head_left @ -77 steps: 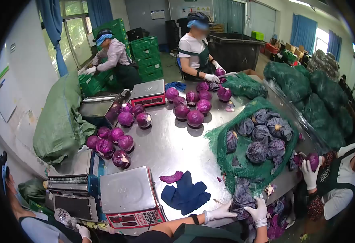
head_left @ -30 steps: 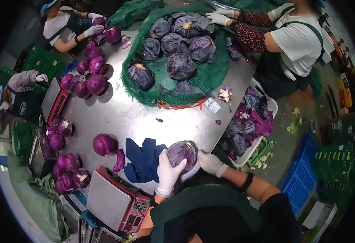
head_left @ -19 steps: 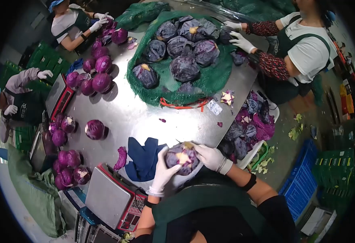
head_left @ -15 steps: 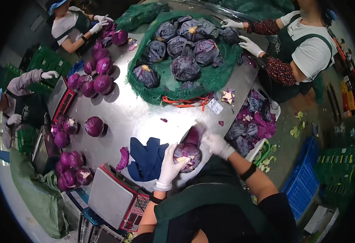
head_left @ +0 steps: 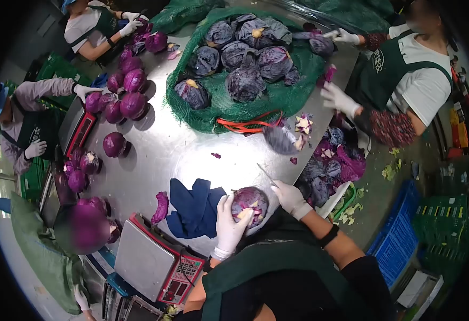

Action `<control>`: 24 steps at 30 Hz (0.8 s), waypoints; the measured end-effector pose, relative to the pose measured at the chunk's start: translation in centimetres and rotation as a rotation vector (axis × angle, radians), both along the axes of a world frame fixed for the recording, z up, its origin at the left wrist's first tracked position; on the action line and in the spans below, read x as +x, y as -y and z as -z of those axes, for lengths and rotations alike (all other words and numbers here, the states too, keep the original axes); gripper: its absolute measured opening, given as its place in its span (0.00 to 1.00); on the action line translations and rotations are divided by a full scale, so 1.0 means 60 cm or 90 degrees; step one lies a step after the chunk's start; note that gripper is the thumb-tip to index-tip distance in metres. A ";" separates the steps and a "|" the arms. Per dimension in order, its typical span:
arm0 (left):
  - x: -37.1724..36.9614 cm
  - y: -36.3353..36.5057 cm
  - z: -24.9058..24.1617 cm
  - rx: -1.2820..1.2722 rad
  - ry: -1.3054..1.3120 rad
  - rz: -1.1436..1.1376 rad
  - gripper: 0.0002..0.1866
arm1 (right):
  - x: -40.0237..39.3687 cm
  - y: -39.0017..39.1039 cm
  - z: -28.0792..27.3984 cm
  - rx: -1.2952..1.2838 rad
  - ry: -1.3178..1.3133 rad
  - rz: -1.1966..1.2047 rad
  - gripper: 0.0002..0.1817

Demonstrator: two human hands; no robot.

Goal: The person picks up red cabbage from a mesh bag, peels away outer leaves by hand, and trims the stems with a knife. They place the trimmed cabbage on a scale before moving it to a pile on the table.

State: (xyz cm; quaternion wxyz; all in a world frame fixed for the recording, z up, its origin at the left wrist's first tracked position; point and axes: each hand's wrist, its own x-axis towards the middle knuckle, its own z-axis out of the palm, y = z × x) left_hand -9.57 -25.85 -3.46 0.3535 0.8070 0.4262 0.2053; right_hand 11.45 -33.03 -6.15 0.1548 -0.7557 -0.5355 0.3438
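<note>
A red cabbage (head_left: pixel 249 202) is held near the table's front edge, its pale cut stem facing me. My left hand (head_left: pixel 230 227), in a white glove, is closed around its left side, the thumb by the stem. My right hand (head_left: pixel 292 200), gloved too, grips a knife (head_left: pixel 267 174) whose thin blade points up and left; it is just right of the cabbage and apart from it. Beyond the knife, a blurred dark outer leaf (head_left: pixel 281 140) is over the table. A dark blue cloth (head_left: pixel 194 207) lies left of my left hand.
A green net sack (head_left: pixel 218 123) bears several untrimmed cabbages. Peeled cabbages (head_left: pixel 133 105) stand at left. A scale (head_left: pixel 148 260) is at front left; a bin of leaves (head_left: pixel 331 160) sits at right. Co-workers stand at left and right, with another hand (head_left: pixel 81 297) at lower left.
The outer leaf at the cabbage has come off and is now farther up the table. My right hand has moved slightly right. The right-hand co-worker's hands have moved; a left-hand co-worker now touches a cabbage.
</note>
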 end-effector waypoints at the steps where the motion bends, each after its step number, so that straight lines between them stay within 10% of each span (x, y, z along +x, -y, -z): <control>1: -0.004 -0.010 0.002 -0.080 0.046 -0.052 0.35 | -0.007 0.009 -0.012 0.040 -0.072 0.104 0.24; 4: -0.024 -0.012 0.004 -0.308 0.063 -0.173 0.35 | -0.047 0.020 -0.074 0.011 -0.196 0.178 0.30; 6: -0.022 -0.001 -0.005 -0.320 0.049 -0.169 0.38 | -0.091 0.022 -0.036 0.318 -0.071 0.055 0.34; 10: -0.017 0.019 0.002 -0.183 0.019 -0.040 0.46 | -0.104 0.015 -0.008 0.284 -0.011 0.069 0.30; 12: -0.020 0.023 0.005 -0.170 0.023 -0.026 0.44 | -0.060 0.006 0.007 0.050 -0.247 0.149 0.28; 18: -0.007 0.038 0.037 -0.150 0.077 -0.127 0.42 | -0.120 0.023 -0.051 0.218 0.007 0.136 0.24; 20: -0.007 0.036 0.029 -0.192 0.056 -0.102 0.43 | -0.087 0.015 -0.046 0.236 -0.055 0.095 0.21; 24: -0.035 0.018 0.044 -0.458 0.295 -0.119 0.40 | 0.034 -0.013 0.037 -0.062 -0.599 0.484 0.13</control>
